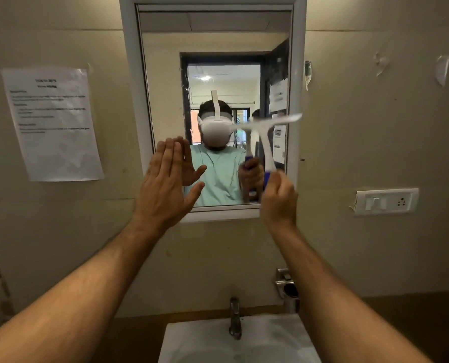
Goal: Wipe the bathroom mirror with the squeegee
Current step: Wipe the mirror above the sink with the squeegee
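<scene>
Below the raised hands a white sink (244, 344) with a metal tap (235, 319) juts from a beige wall (375, 142). A printed notice (52, 124) hangs left of them, a white switch plate (387, 201) right.

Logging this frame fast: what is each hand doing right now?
Left hand: open, fingers straight, raised at the mirror, holding nothing.
Right hand: gripping the squeegee by its handle.

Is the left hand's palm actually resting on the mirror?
Cannot tell. The head view shows the left hand flat, overlapping the mirror edge beside its reflection, but not the contact.
</scene>
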The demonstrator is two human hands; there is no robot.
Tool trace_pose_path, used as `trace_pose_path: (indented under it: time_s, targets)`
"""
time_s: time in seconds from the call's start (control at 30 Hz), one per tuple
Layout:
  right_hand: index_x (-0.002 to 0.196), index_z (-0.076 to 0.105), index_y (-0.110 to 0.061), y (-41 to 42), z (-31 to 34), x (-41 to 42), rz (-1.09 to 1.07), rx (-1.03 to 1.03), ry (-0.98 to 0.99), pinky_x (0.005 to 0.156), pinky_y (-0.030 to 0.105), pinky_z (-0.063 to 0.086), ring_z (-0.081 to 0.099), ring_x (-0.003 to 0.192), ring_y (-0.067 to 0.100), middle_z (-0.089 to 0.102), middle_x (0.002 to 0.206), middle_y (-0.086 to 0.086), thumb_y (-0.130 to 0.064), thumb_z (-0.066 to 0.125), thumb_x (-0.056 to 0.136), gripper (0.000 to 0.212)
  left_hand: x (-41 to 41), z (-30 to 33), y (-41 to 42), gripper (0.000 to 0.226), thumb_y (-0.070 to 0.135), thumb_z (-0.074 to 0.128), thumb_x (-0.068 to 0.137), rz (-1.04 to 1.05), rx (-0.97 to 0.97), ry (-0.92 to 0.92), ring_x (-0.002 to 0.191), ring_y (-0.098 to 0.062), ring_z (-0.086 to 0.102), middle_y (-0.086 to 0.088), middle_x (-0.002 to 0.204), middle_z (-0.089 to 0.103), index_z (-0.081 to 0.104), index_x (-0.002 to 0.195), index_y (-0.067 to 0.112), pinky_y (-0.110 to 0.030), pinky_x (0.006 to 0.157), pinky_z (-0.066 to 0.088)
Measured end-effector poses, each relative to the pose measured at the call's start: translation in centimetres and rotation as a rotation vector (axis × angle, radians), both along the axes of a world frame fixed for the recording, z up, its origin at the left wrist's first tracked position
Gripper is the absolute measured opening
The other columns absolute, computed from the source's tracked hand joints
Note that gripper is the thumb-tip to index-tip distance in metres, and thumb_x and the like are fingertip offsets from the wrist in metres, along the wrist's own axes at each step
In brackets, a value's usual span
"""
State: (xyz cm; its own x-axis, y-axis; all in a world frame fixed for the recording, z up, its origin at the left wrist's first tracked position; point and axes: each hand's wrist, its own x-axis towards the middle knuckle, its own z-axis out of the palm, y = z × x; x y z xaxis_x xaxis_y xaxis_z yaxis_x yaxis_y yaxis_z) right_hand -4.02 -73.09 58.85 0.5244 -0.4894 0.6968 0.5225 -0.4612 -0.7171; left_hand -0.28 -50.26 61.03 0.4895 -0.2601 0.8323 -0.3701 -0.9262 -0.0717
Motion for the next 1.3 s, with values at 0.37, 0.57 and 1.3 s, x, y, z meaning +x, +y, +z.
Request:
trace_pose_path:
  time_s: [0.37,0.57,1.3]
  targets:
    - [0.093,0.055,-0.025,-0.2,18.2,1.5,0.101,-0.094,0.011,0.087,0.048,0.057,0.069,0.088,0.028,0.070,0.095,0.013,-0.042,0.025,0.105,0.037,0.9,4.5,-2.3,0.091,0.069,0.025,0.099,0.013,0.056,-0.123,0.155,-0.022,-0.017,-0.011,0.167,-0.015,-0.011,0.160,0.011,-0.031,0.121,-0.015]
    - [0.097,0.058,-0.015,-0.1,11.4,1.3,0.089,-0.068,0.083,0.085,0.056,0.055,0.065,0.089,0.034,0.067,0.095,0.017,-0.050,0.023,0.096,0.050,1.1,4.7,-2.2,0.091,0.067,0.029,0.099,0.004,0.043,-0.150,0.155,-0.023,-0.014,-0.010,0.166,-0.015,-0.010,0.159,0.011,-0.029,0.120,-0.018]
    - [0.087,0.054,-0.027,-0.4,5.2,2.0,0.063,-0.062,0.105,0.067,0.035,0.052,0.062,0.073,0.021,0.063,0.079,0.004,-0.046,0.021,0.104,0.042,1.5,3.1,-0.5,0.094,0.068,0.030,0.097,0.044,0.031,-0.113,0.155,-0.022,-0.016,-0.010,0.168,-0.014,-0.007,0.160,0.009,-0.028,0.121,-0.019]
